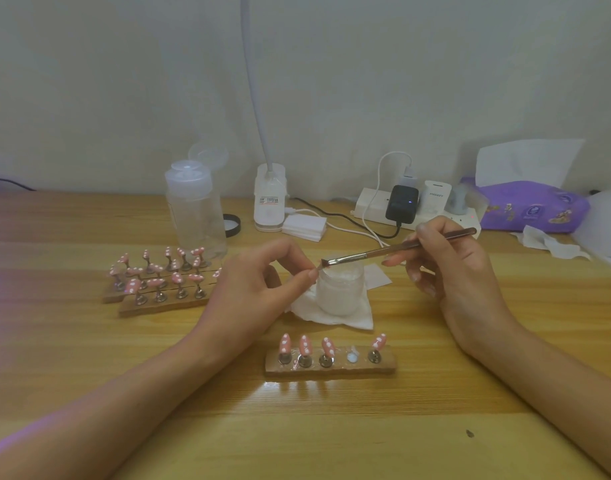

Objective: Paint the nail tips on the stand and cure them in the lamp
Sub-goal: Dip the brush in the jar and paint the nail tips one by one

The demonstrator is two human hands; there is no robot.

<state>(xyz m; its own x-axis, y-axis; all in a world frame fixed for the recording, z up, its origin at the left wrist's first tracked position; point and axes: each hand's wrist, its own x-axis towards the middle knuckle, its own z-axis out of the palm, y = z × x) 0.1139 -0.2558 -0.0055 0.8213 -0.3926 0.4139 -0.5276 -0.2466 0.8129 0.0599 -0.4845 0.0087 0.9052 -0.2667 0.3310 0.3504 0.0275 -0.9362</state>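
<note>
A wooden stand (pixel 331 370) near me holds several pink nail tips with white dots (pixel 305 344) on metal pegs; one peg (pixel 351 357) has no pink tip. My left hand (pixel 259 289) pinches a small item, likely a nail tip, between thumb and forefinger at the brush's bristles. My right hand (pixel 449 268) grips a thin brush (pixel 397 249) like a pen, its bristles over a frosted jar (pixel 338 289) that sits on a white tissue (pixel 335 317).
Two more wooden stands (pixel 158 303) with several pink dotted tips sit at the left. Behind are a clear pump bottle (pixel 195 213), a white lamp base (pixel 270 199), a power strip (pixel 376 206) with chargers, cotton pads (pixel 304 227) and a purple tissue pack (pixel 532 206).
</note>
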